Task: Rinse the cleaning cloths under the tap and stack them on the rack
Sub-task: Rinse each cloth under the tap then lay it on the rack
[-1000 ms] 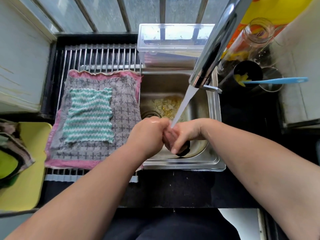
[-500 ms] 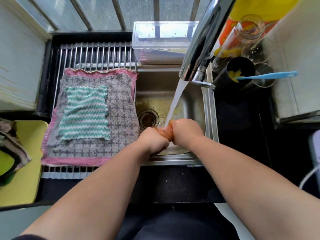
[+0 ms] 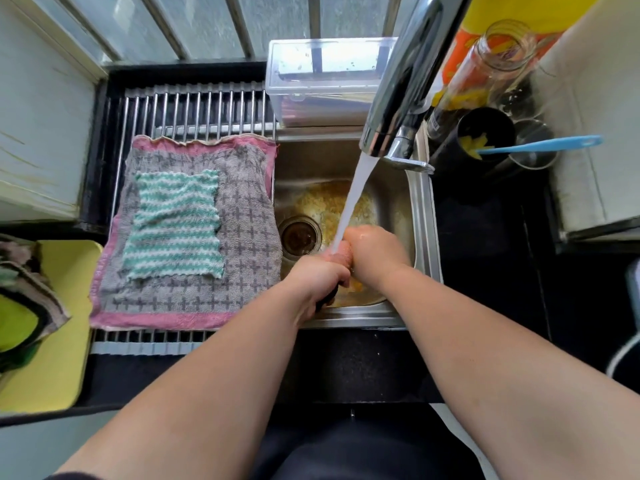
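Roughly midway, by the look of it: a grey cross-patterned cloth (image 3: 249, 233) lies flat on the rack (image 3: 194, 109) with a green striped cloth (image 3: 175, 225) on top, both apparently done. Over the sink (image 3: 421, 216), the left hand (image 3: 320, 277) and right hand (image 3: 375, 252) are pressed together, both clenched on an orange cloth (image 3: 343, 253) under the stream (image 3: 354, 202) from the tap (image 3: 398, 109). It needs wringing and stacking; a crumpled bundle (image 3: 31, 282) on the yellow tray (image 3: 59, 341) may be waiting.

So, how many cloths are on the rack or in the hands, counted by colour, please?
Grey cloth with pink border, on the rack: 1
Green and white striped cloth, lying on it: 1
Orange cloth, gripped by left hand and right hand: 1
Total: 3
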